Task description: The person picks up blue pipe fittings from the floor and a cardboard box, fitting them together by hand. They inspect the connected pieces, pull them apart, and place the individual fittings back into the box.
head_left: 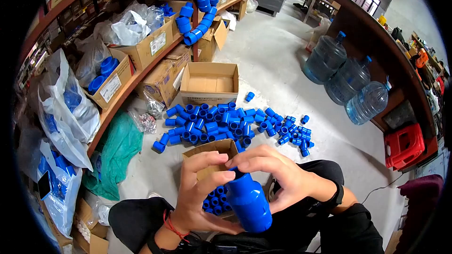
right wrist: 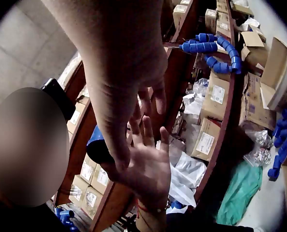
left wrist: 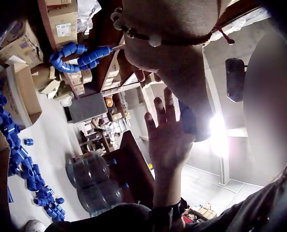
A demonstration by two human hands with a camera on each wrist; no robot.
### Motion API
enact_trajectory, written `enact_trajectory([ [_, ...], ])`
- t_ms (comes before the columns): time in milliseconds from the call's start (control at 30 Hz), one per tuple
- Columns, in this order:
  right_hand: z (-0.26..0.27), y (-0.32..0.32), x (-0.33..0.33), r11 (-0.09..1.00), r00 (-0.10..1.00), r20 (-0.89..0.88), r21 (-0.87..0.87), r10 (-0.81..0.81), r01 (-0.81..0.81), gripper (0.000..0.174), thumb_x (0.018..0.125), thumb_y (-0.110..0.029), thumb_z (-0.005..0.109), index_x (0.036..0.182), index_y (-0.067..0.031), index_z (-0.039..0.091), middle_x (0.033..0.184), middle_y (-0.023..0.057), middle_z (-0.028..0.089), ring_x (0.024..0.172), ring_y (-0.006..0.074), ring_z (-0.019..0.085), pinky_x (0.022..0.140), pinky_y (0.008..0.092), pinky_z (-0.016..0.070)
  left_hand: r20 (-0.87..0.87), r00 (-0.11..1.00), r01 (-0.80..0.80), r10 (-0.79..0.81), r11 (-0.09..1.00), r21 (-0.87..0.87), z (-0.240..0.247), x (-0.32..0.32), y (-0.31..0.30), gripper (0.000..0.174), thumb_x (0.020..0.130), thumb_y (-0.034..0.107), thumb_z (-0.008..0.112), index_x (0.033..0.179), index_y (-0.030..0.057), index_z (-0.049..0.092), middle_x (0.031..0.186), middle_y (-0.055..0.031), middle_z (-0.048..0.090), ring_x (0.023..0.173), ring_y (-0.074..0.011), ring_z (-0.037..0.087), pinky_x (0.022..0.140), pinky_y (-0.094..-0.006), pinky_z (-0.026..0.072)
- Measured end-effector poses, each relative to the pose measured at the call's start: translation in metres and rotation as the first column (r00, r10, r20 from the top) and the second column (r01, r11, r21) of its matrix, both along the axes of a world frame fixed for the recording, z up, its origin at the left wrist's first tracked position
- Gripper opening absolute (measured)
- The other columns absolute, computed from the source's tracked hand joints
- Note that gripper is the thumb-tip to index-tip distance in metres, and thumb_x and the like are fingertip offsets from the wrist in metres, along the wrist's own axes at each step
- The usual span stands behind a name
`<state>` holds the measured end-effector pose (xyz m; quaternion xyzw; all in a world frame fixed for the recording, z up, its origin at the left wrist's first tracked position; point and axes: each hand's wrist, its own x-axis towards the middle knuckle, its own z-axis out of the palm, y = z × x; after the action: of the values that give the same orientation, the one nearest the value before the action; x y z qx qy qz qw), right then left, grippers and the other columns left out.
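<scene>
Both hands hold a blue plastic pipe fitting (head_left: 249,202) over the lap, its narrower end facing away from the body and its wide end toward it. The left hand (head_left: 195,197) holds its left side, with the thumb low near the wide end and fingertips near the narrow end. On the other side the right hand (head_left: 294,178) has its fingers over the narrow end and its thumb along the side. In the wrist views, the fitting is partly hidden behind the hands. Beneath them, an open carton (head_left: 209,147) between the legs contains rows of smaller blue fittings (head_left: 218,202).
Loose blue fittings (head_left: 212,124) lie heaped on the floor ahead, before another open carton (head_left: 209,83). Shelving with boxes and plastic bags (head_left: 70,103) lines the left, where a string of blue fittings (head_left: 202,23) hangs. Water jugs (head_left: 346,80) and a red stool (head_left: 404,146) stand right.
</scene>
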<state>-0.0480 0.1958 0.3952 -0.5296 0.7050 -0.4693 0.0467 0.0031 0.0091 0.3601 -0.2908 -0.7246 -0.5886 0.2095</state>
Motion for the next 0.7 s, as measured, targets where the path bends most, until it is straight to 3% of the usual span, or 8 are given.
enact_trajectory([
  [367, -0.007, 0.000, 0.003, 1.000, 1.000, 0.028, -0.013, 0.006, -0.006, 0.071, 0.056, -0.023, 0.070, 0.116, -0.0035, 0.037, 0.113, 0.0141, 0.043, 0.102, 0.0288, 0.043, 0.084, 0.0355, 0.0362, -0.014, 1.000, -0.027, 0.026, 0.998, -0.058, 0.001, 0.002, -0.002, 0.072, 0.042, 0.034, 0.080, 0.104, 0.0164, 0.049, 0.109, -0.0113, 0.041, 0.100, -0.0274, 0.040, 0.084, -0.0371, 0.0336],
  [467, -0.005, 0.000, 0.002, 1.000, 1.000, -0.019, 0.010, 0.001, -0.001, 0.075, 0.057, -0.024, 0.070, 0.118, -0.0020, 0.033, 0.114, 0.0152, 0.041, 0.102, 0.0294, 0.043, 0.085, 0.0362, 0.0354, -0.041, 0.998, -0.059, 0.055, 0.992, -0.108, 0.002, 0.002, -0.002, 0.079, 0.041, 0.036, 0.080, 0.108, 0.0114, 0.046, 0.108, -0.0118, 0.041, 0.100, -0.0273, 0.041, 0.084, -0.0366, 0.0336],
  [600, -0.006, -0.003, 0.005, 0.994, 0.993, 0.079, 0.072, -0.086, 0.081, 0.080, 0.056, -0.027, 0.072, 0.119, 0.0015, 0.030, 0.117, 0.0178, 0.038, 0.106, 0.0314, 0.040, 0.088, 0.0372, 0.0336, -0.026, 0.995, -0.104, 0.101, 0.975, -0.195, 0.005, 0.002, -0.003, 0.087, 0.042, 0.038, 0.079, 0.111, 0.0009, 0.040, 0.108, -0.0133, 0.041, 0.101, -0.0291, 0.041, 0.086, -0.0371, 0.0332],
  [700, -0.012, -0.008, 0.002, 0.984, 0.985, 0.071, 0.091, -0.157, 0.150, 0.082, 0.056, -0.026, 0.072, 0.120, 0.0022, 0.028, 0.119, 0.0187, 0.035, 0.108, 0.0321, 0.038, 0.090, 0.0376, 0.0316, 0.056, 0.986, -0.141, 0.158, 0.964, -0.223, 0.005, -0.001, -0.005, 0.086, 0.043, 0.037, 0.078, 0.110, 0.0001, 0.040, 0.107, -0.0141, 0.041, 0.100, -0.0294, 0.042, 0.086, -0.0369, 0.0344],
])
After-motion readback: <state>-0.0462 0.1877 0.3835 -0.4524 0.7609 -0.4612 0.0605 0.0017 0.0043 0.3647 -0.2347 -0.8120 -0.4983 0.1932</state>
